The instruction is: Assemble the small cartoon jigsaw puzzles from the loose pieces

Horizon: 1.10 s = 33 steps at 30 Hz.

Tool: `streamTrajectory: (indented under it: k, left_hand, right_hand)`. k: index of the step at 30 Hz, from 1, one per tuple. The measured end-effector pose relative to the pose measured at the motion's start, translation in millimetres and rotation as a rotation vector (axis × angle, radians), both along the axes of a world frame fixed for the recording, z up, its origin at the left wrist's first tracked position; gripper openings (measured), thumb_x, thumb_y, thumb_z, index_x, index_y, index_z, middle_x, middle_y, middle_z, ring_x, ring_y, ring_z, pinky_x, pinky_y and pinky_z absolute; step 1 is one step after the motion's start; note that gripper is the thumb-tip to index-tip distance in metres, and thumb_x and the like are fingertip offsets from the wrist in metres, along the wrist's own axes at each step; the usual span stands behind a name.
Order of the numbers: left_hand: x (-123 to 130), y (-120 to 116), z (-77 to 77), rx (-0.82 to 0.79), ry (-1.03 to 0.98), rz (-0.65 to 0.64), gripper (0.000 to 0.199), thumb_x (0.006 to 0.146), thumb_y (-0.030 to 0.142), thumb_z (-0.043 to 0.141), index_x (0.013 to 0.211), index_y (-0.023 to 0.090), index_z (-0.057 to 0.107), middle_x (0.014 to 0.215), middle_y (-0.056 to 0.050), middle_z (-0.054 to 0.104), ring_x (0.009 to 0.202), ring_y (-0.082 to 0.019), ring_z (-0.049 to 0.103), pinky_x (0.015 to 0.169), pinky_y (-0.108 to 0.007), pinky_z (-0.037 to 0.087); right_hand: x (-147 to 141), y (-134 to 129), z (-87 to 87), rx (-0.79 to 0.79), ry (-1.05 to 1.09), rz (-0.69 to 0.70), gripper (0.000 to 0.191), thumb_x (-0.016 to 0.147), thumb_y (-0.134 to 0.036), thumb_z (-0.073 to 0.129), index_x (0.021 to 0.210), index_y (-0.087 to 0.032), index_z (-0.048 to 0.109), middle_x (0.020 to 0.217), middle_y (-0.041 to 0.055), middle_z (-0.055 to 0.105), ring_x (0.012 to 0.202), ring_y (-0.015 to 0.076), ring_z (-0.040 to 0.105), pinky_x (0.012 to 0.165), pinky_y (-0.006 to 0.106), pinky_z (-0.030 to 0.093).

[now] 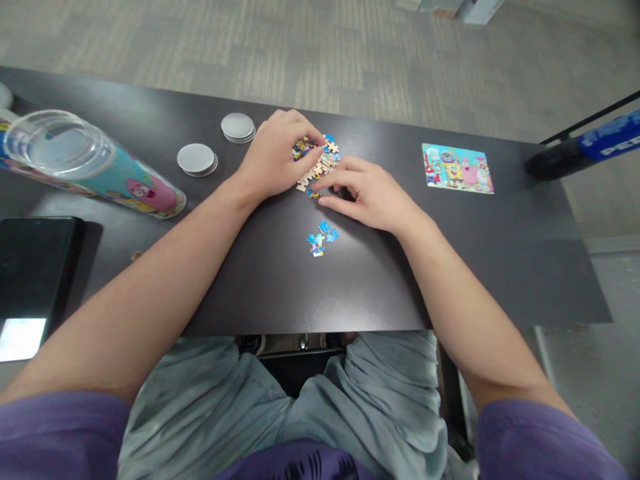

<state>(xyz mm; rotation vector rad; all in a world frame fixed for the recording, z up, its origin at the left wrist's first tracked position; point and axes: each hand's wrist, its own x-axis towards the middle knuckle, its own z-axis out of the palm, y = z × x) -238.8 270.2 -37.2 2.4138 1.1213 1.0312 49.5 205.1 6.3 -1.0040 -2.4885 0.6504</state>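
My left hand (286, 155) rests over a pile of small jigsaw pieces (326, 163), its thumb and index finger apart and curved around the pile's left side. Part of the pile is hidden under that hand. Many pieces lie with the plain beige back up, others show coloured print. From the right, my right hand (367, 193) reaches in with thumb and index fingertips at a dark blue and yellow jigsaw piece (313, 195) at the pile's near edge. Closer to me lie several blue jigsaw pieces (329, 231) and a multicoloured jigsaw piece (316, 244).
A printed cartoon picture card (457, 168) lies at right. Two stacks of white discs, a near stack (196, 160) and a far stack (238, 127), sit left, beside a clear-topped cartoon tube (100, 167). A black device (37, 273) is far left, a blue-black cylinder (585, 150) far right.
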Motion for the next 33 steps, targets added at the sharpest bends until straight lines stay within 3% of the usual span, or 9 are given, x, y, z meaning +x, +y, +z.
streamTrajectory:
  k: [3,6,12,15,19,21,24,28,33]
  left_hand:
    - [-1.1,0.9,-2.3,-0.009,0.006,0.003,0.034,0.117,0.061,0.07,0.136,0.048,0.095,0.141,-0.007,0.094,0.139,-0.041,0.082,0.128,-0.074,0.066]
    - [-1.4,2.3,-7.1,-0.009,0.0,0.009,0.034,0.115,0.059,0.073,0.139,0.047,0.094,0.15,-0.007,0.092,0.142,-0.04,0.083,0.13,-0.071,0.066]
    - [-0.9,6.4,-18.8,0.0,-0.034,0.01,0.039,0.112,0.06,0.076,0.147,0.051,0.092,0.152,-0.004,0.093,0.147,-0.042,0.081,0.13,-0.075,0.064]
    - [0.7,5.4,-18.7,-0.022,-0.018,0.024,0.04,0.111,0.058,0.076,0.145,0.047,0.092,0.154,-0.005,0.092,0.147,-0.042,0.081,0.129,-0.074,0.064]
    - [3.3,0.6,-11.7,-0.087,0.024,0.054,0.04,0.108,0.057,0.076,0.142,0.042,0.091,0.159,-0.008,0.09,0.151,-0.044,0.079,0.133,-0.074,0.061]
    - [3.9,-1.5,-8.4,-0.104,0.041,0.049,0.04,0.109,0.057,0.076,0.143,0.042,0.09,0.158,-0.009,0.089,0.153,-0.044,0.078,0.134,-0.073,0.06]
    - [4.1,-2.9,-6.7,-0.095,0.044,0.055,0.04,0.109,0.055,0.075,0.143,0.04,0.09,0.158,-0.01,0.089,0.154,-0.045,0.078,0.134,-0.073,0.059]
    - [2.5,-2.2,-7.0,-0.083,0.057,0.056,0.04,0.11,0.055,0.075,0.144,0.039,0.09,0.158,-0.01,0.089,0.154,-0.045,0.078,0.134,-0.073,0.059]
    - [-0.1,-1.3,-5.7,-0.075,0.064,0.035,0.04,0.114,0.057,0.075,0.147,0.041,0.09,0.158,-0.01,0.089,0.153,-0.044,0.079,0.133,-0.071,0.06]
  right_hand:
    - [0.3,2.0,-1.0,-0.005,-0.047,0.082,0.024,0.125,-0.047,0.084,0.138,-0.037,0.1,0.127,0.0096,0.081,0.11,0.0336,0.076,0.102,0.049,0.057]
    - [23.4,11.5,6.4,-0.059,-0.05,0.083,0.022,0.12,-0.055,0.091,0.129,-0.04,0.103,0.121,0.0085,0.082,0.105,0.0332,0.076,0.096,0.049,0.057]
    - [102.0,37.5,12.5,-0.026,-0.061,-0.081,0.024,0.113,-0.056,0.095,0.121,-0.035,0.106,0.115,0.0105,0.086,0.094,0.0296,0.074,0.088,0.052,0.057]
    - [120.0,42.4,10.4,0.033,-0.08,-0.158,0.02,0.105,-0.054,0.101,0.11,-0.035,0.106,0.102,0.0091,0.085,0.083,0.0274,0.07,0.085,0.052,0.057]
    - [93.6,36.3,3.8,0.138,-0.047,-0.334,0.018,0.107,-0.044,0.098,0.12,-0.034,0.104,0.116,0.0087,0.089,0.082,0.0285,0.073,0.093,0.054,0.065]
    - [70.0,32.2,-2.4,0.155,-0.02,-0.319,0.028,0.108,-0.041,0.097,0.135,-0.032,0.102,0.125,0.0105,0.088,0.09,0.0305,0.077,0.098,0.054,0.066]
    - [43.5,28.9,-11.3,0.125,-0.022,-0.259,0.026,0.113,-0.045,0.095,0.137,-0.034,0.1,0.129,0.0111,0.085,0.099,0.0326,0.078,0.1,0.054,0.067]
    - [34.0,30.3,-15.7,0.035,0.031,-0.188,0.018,0.115,-0.05,0.095,0.123,-0.034,0.097,0.123,0.0094,0.082,0.096,0.0303,0.075,0.1,0.054,0.067]
    - [36.9,31.0,-8.7,-0.062,0.12,-0.099,0.027,0.108,-0.055,0.098,0.104,-0.03,0.088,0.111,0.0084,0.08,0.089,0.0276,0.066,0.096,0.055,0.064]
